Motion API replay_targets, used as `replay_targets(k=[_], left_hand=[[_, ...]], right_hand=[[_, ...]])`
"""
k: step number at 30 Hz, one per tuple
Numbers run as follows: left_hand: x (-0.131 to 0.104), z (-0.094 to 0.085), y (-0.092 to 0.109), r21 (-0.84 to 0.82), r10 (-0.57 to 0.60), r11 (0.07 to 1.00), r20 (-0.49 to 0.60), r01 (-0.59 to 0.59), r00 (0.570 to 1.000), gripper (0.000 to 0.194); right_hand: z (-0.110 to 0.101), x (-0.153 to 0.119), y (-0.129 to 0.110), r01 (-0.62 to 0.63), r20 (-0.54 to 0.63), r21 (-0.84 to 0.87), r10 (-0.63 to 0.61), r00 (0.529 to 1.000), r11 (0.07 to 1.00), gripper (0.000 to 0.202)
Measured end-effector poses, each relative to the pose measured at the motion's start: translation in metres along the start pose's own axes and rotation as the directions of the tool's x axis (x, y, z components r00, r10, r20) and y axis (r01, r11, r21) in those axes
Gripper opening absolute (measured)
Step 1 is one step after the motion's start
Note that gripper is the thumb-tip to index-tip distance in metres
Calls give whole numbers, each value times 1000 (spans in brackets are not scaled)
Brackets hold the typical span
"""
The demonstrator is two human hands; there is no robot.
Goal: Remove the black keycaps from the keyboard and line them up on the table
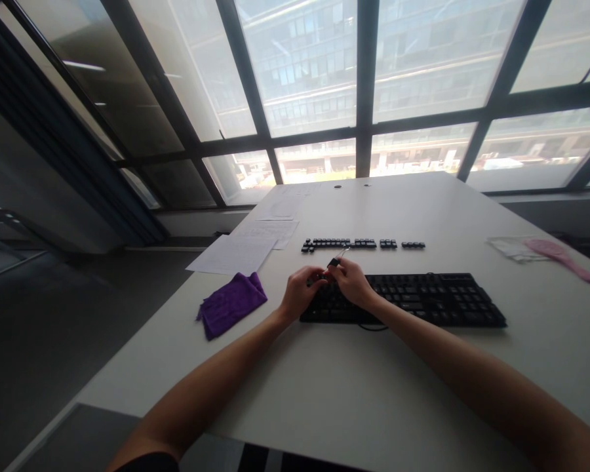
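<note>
A black keyboard (437,298) lies across the white table, and both hands are above its left end. In my right hand (351,282) is a keycap puller (333,262) with a black handle, its thin wire end pointing away from me. My left hand (299,292) is closed, fingertips pinched together right beside the right fingers; whatever they may hold is too small to make out. Behind the keyboard, loose black keycaps (332,243) stand in a row split into groups, with more keycaps (413,245) at its right end.
A folded purple cloth (233,305) rests left of the keyboard. Paper sheets (233,254) lie along the table's left edge. To the right are a pink brush-like thing (560,255) and a clear plastic bag (511,249). Small items (337,187) sit near the far edge, below the windows.
</note>
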State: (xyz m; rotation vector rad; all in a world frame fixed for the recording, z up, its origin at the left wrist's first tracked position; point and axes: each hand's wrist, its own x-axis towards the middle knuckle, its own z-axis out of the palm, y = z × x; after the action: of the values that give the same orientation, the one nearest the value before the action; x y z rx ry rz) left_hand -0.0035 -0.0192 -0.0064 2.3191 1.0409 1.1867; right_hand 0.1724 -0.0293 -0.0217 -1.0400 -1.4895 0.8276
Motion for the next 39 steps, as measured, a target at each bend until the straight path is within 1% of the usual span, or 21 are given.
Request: replay_targets(k=[3, 5, 8, 12, 14, 19, 22, 24, 27, 30, 32, 34, 36, 38, 39], left_hand=[[1, 0, -1, 2, 61, 998, -24, -61, 998, 16], [0, 1, -2, 1, 83, 997, -24, -83, 996, 19], [0, 2, -4, -20, 124, 992, -7, -124, 992, 20], [-1, 1, -7, -45, 227, 973, 44, -225, 973, 15], [0, 1, -8, -53, 254, 967, 67, -251, 965, 14], [4, 1, -13, -110, 244, 966, 71, -236, 967, 12], [6, 2, -14, -154, 246, 961, 85, -231, 966, 11], [6, 3, -13, -181, 249, 956, 96, -230, 964, 12], [6, 1, -10, -211, 241, 954, 102, -215, 965, 13], [12, -4, -15, -181, 158, 972, 27, -151, 987, 12], [18, -8, -28, -146, 52, 988, -50, -58, 997, 13], [24, -14, -48, -125, -75, 990, -93, 63, 993, 16], [28, -18, -69, -115, -204, 974, -71, 195, 976, 27], [30, -20, -84, -58, -291, 955, -19, 290, 957, 20], [30, -21, -89, -26, -310, 950, 11, 311, 951, 16]], right_hand=[[0, 0, 1, -1, 5, 4, 1, 1000, 1000, 19], [-1, 1, 1, 24, -3, -5, -24, 1000, 1000, 20], [-3, 2, 1, 44, -27, -36, -45, 999, 998, 22], [-4, 4, 2, 9, -15, 14, -9, 1000, 1000, 21], [-3, 4, 2, -1, -13, 20, 1, 1000, 1000, 20], [-2, 4, 0, -40, -66, -47, 37, 997, 998, 21], [-3, 4, -1, -60, -77, -88, 53, 996, 994, 22], [-4, 4, -2, -64, -66, -80, 58, 996, 995, 21], [-4, 6, -3, -73, -25, -4, 73, 997, 997, 20], [-3, 6, -4, -78, 10, 78, 77, 997, 994, 20], [-1, 6, -4, -78, 11, 109, 77, 997, 991, 20], [0, 6, -3, -82, -1, 119, 83, 997, 989, 20], [0, 7, -2, -87, -13, 116, 89, 996, 989, 20], [0, 7, -2, -86, -13, 113, 88, 996, 990, 20], [0, 7, -1, -86, -12, 112, 87, 996, 990, 20]])
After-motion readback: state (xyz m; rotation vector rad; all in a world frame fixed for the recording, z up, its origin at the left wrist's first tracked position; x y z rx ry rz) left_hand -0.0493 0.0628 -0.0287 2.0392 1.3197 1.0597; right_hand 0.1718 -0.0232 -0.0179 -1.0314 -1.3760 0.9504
